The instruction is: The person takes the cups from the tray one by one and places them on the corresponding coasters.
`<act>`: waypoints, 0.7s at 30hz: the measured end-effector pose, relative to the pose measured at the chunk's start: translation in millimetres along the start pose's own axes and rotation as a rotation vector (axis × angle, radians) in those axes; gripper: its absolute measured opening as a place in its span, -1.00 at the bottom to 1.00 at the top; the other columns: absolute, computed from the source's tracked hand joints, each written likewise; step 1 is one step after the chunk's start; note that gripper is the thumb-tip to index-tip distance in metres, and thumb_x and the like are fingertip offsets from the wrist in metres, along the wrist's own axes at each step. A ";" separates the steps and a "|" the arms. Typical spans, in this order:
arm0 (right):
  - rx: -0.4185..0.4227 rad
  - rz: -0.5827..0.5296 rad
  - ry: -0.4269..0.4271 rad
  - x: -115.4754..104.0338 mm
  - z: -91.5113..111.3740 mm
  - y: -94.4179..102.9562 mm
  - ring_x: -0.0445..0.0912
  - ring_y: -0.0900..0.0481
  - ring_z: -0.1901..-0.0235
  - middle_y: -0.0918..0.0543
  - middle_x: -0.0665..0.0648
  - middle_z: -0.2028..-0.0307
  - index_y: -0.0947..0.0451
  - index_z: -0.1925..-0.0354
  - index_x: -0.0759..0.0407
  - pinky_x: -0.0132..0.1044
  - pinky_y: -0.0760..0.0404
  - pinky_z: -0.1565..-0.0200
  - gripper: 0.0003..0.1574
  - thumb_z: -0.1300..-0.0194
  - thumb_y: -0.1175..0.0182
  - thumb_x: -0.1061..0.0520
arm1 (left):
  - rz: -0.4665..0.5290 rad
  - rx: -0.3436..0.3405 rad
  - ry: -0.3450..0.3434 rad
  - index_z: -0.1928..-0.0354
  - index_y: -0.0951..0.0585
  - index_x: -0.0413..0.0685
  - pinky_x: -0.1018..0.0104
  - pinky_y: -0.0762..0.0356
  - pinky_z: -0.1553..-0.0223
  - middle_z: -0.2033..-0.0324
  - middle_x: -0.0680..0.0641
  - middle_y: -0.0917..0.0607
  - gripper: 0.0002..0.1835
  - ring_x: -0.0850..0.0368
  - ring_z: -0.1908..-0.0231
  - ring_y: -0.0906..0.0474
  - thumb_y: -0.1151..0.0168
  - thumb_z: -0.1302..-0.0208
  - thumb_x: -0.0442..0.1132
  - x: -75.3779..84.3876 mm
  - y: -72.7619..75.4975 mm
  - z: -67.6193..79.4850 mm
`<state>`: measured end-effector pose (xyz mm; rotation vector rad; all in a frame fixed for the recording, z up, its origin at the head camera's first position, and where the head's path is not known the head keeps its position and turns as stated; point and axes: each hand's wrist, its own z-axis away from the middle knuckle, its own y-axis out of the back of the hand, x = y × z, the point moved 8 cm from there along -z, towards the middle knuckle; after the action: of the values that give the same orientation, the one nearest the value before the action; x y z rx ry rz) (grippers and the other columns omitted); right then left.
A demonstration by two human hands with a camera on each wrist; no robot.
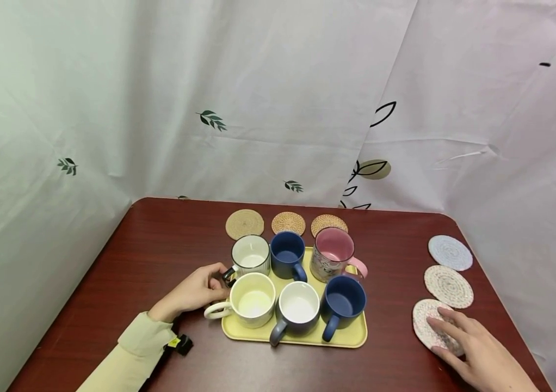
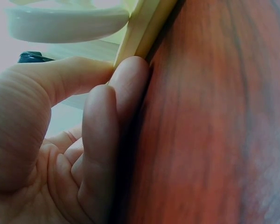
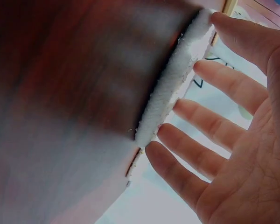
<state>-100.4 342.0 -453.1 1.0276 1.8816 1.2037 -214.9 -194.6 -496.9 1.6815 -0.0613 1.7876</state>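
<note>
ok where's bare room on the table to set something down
Bare table lies between the yellow tray and the coasters on the right, and left of the left hand. The tray is crowded with six mugs; tan coasters behind.

From where I stand, the table shows a dark reddish-brown wood grain and rounded far corners. Behind it and along both sides hangs a pale, wrinkled cloth, printed with small dark-green leaf sprigs. Right of centre sit bolder black leaf outlines, one crossing an olive patch; two short black dashes mark the upper right.
</note>
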 end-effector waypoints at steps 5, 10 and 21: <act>-0.002 -0.001 -0.009 -2.6 -0.9 0.2 0.13 -0.63 0.05 -0.65 0.16 -0.12 -0.72 -0.10 -0.06 -0.77 0.05 -0.18 -0.25 0.13 -0.67 -0.03 | 0.001 -0.001 0.004 0.03 -0.51 -0.24 0.46 -0.36 0.62 0.65 0.01 -0.59 -0.68 0.29 0.68 -0.43 -0.41 -0.28 -0.31 0.0 0.0 0.0; -0.014 -0.002 -0.019 -7.5 -5.2 -0.6 0.13 -0.59 -0.01 -0.64 0.16 -0.14 -0.71 -0.11 -0.08 -0.82 0.21 -0.23 -0.29 0.07 -0.65 -0.06 | 0.007 -0.003 0.008 0.02 -0.51 -0.24 0.46 -0.36 0.63 0.65 0.02 -0.59 -0.67 0.29 0.68 -0.43 -0.41 -0.28 -0.31 -0.4 0.4 1.0; -0.037 0.005 -0.005 -24.5 -29.4 -7.8 0.10 -0.63 -0.10 -0.65 0.12 -0.18 -0.72 -0.13 -0.16 -0.59 -0.10 -0.20 -0.30 0.04 -0.64 -0.11 | 0.007 -0.006 0.000 0.02 -0.51 -0.25 0.45 -0.36 0.63 0.65 0.03 -0.61 -0.67 0.28 0.68 -0.44 -0.42 -0.29 -0.30 -1.1 -0.1 -0.5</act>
<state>-116.0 306.7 -447.1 1.0156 1.8469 1.2330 -215.3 -194.7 -498.0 1.6787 -0.0727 1.7914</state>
